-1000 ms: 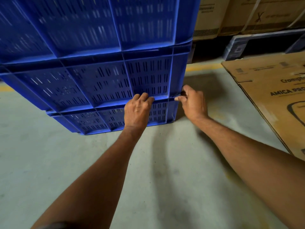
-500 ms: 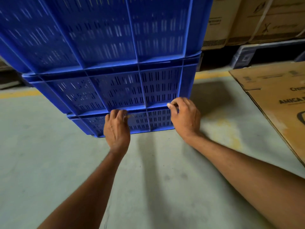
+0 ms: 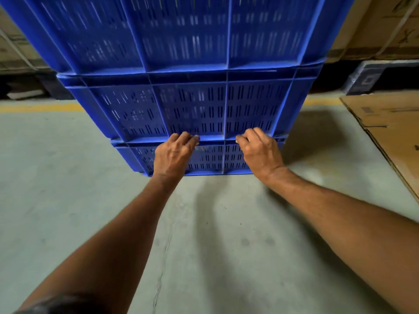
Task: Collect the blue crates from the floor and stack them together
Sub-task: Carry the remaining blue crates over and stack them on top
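A stack of three blue slotted crates stands on the concrete floor straight ahead. The top crate (image 3: 181, 32) fills the upper view, the middle crate (image 3: 192, 109) sits under it, and the bottom crate (image 3: 208, 158) rests on the floor. My left hand (image 3: 173, 154) grips the rim where the bottom and middle crates meet, fingers curled over the edge. My right hand (image 3: 260, 150) grips the same rim further right, near the stack's right corner.
A flattened cardboard sheet (image 3: 390, 130) lies on the floor at the right. Strapped cardboard boxes (image 3: 383, 28) stand behind on the right, more boxes at the left back. A yellow floor line (image 3: 40, 107) runs behind the stack. Grey concrete floor (image 3: 204, 234) lies beneath my arms.
The stack has shifted from the left to the middle of the view and looks closer. Both hands have slid left along the lower rim, the right one off the corner.
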`<state>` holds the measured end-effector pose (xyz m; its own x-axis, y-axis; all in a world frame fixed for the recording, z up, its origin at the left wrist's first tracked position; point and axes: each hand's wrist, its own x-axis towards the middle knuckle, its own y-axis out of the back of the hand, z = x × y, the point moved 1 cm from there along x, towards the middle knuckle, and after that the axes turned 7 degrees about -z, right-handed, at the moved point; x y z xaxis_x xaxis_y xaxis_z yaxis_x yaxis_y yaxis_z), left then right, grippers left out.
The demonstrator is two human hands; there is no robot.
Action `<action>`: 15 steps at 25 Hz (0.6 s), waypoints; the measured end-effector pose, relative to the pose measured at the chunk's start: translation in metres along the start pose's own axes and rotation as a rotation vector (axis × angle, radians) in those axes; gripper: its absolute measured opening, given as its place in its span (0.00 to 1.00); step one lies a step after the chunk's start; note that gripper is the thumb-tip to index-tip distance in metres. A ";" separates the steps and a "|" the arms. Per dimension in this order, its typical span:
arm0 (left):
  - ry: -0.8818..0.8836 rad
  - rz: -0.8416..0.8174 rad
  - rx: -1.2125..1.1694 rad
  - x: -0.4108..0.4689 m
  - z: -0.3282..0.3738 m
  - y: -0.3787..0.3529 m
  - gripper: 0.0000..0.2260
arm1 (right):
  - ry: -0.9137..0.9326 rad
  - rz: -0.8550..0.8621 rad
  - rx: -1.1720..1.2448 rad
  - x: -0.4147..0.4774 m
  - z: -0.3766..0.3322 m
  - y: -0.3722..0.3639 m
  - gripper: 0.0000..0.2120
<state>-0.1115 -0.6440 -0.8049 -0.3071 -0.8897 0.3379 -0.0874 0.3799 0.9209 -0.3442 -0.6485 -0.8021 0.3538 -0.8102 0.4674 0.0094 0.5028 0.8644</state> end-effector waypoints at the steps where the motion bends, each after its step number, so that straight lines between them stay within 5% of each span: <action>1: -0.007 -0.009 0.007 -0.001 0.000 0.000 0.27 | 0.014 0.012 -0.015 0.001 -0.005 0.003 0.12; 5: -0.039 -0.027 0.012 -0.002 0.006 0.020 0.21 | -0.089 -0.077 0.068 -0.003 -0.013 0.021 0.12; 8: 0.056 0.293 -0.049 0.007 -0.013 0.071 0.03 | -0.058 0.296 0.257 0.014 -0.010 0.074 0.05; 11: 0.287 0.586 -0.196 0.028 -0.040 0.118 0.09 | -0.098 0.547 0.236 0.057 0.001 0.124 0.09; 15: 0.342 0.564 -0.271 0.037 -0.058 0.124 0.06 | -0.108 0.481 0.195 0.078 0.020 0.118 0.05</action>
<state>-0.0784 -0.6447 -0.6670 0.0825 -0.6227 0.7781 0.2496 0.7688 0.5888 -0.3343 -0.6585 -0.6603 0.1772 -0.5334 0.8271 -0.3083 0.7680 0.5614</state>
